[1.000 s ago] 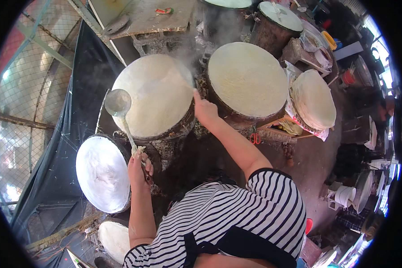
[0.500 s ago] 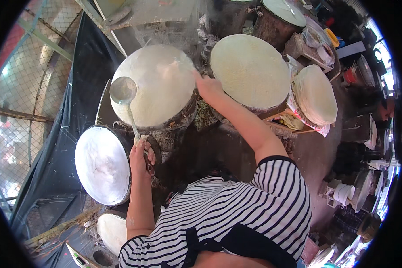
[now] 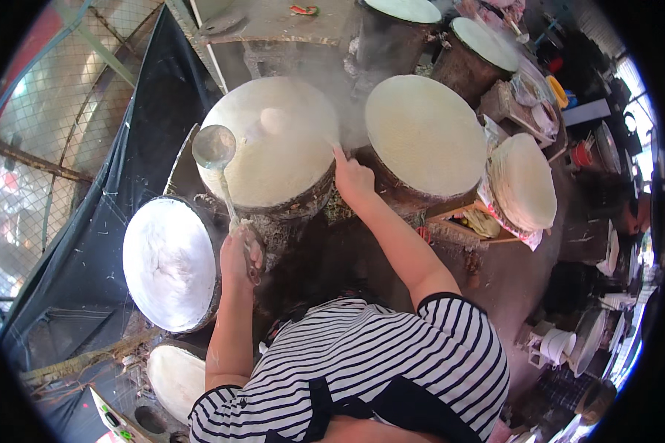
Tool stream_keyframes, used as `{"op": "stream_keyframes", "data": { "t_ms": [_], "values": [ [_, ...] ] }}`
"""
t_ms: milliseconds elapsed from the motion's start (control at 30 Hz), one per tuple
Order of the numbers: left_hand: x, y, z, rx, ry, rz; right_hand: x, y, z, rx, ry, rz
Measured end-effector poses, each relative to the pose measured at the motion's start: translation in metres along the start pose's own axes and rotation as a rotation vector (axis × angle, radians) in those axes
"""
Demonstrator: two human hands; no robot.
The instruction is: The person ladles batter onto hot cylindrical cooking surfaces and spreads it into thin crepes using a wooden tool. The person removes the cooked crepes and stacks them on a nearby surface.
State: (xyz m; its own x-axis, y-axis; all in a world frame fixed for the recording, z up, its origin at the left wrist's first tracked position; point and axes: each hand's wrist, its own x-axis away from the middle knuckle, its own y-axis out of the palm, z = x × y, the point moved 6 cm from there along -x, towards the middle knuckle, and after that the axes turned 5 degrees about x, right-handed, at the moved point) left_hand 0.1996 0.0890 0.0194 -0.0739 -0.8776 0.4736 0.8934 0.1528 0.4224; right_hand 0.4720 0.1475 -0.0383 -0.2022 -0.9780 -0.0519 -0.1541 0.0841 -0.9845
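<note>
My left hand point(image 3: 241, 253) is closed round the long handle of a metal ladle point(image 3: 213, 148). The ladle's bowl hangs over the left edge of a round steaming surface point(image 3: 281, 170), covered with a thin pale batter-like layer and set on a dark drum-shaped stove. My right hand point(image 3: 355, 179) is at the right rim of this round, its index finger stretched out to the edge and the other fingers partly curled. I see nothing held in it. A second pale-coated round point(image 3: 425, 140) stands just to the right. At the left is a whitish, shiny round pan top point(image 3: 168, 264).
A stack of thin round sheets point(image 3: 523, 182) lies on plastic at the right. More drum stoves point(image 3: 471, 70) stand at the back. Black sheeting point(image 3: 151, 125) and wire mesh point(image 3: 44, 140) border the left. Another pale round point(image 3: 177, 384) sits low at the left.
The whole view has shifted slightly. My right hand has slid a little nearer along the rim, its index finger now more plainly stretched out. My left hand still holds the ladle over the left edge.
</note>
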Motion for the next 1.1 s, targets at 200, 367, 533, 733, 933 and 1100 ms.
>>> {"op": "stream_keyframes", "data": {
  "t_ms": [200, 367, 533, 733, 933, 1100],
  "values": [
    [-0.003, -0.002, -0.011, 0.066, -0.009, -0.031, -0.003, 0.009, -0.04, -0.052, -0.332, 0.032],
    [0.007, -0.01, -0.004, 0.065, 0.037, 0.032, -0.009, 0.006, -0.025, -0.061, -0.28, 0.007],
    [-0.02, -0.03, -0.008, -0.197, 0.129, 0.076, -0.036, 0.048, -0.039, -0.252, -0.319, 0.176],
    [-0.092, -0.035, 0.017, -0.82, 0.506, 0.131, 0.047, 0.003, -0.024, -0.394, 0.024, -0.078],
    [-0.097, -0.012, 0.018, -1.1, 0.656, 0.059, 0.128, 0.064, -0.096, -1.282, 0.296, -0.178],
    [-0.078, -0.015, 0.0, -0.816, 0.295, 0.025, 0.108, 0.051, -0.167, -1.709, 0.308, -0.488]
  ]
}}
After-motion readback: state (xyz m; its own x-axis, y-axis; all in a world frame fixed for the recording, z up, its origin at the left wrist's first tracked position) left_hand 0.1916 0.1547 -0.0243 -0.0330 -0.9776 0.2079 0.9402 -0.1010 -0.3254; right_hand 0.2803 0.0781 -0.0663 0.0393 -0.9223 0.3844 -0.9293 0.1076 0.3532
